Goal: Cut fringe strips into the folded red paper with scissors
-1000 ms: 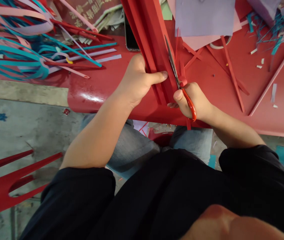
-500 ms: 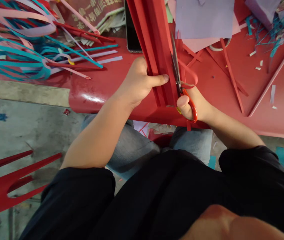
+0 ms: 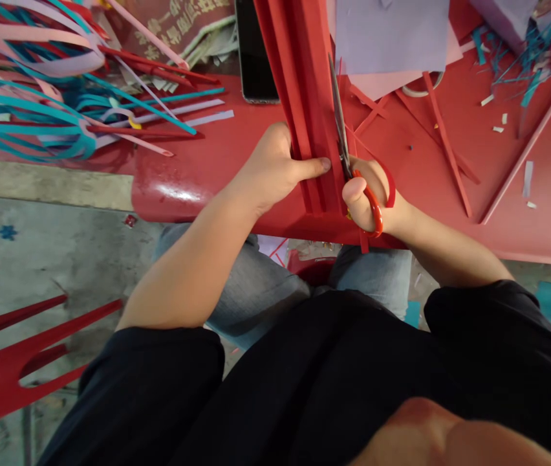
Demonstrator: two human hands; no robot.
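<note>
My left hand [image 3: 282, 162] pinches a long sheet of folded red paper [image 3: 307, 97], thumb on top and the other fingers hidden beneath. Lengthwise creases run along the sheet, which reaches past the top of the view. In my right hand [image 3: 372, 194] is a pair of scissors [image 3: 341, 129] with orange-red handles, my thumb through one loop. Their blades point away from me along the paper's right edge. A narrow red strip [image 3: 388, 178] curls over the back of my right hand.
Bundles of teal, pink and lilac paper strips [image 3: 23, 123] lie at the left. Behind the paper are a dark phone [image 3: 256, 58] and lilac sheets [image 3: 392, 35]. Red strips [image 3: 447, 149], a pink stick [image 3: 530, 145] and teal scraps [image 3: 528, 65] lie right. A red stool [image 3: 13, 369] stands lower left.
The red paper and my left hand have shifted slightly towards me. The scissor blades look closer together, and the red strip has dropped from a raised loop onto my right hand.
</note>
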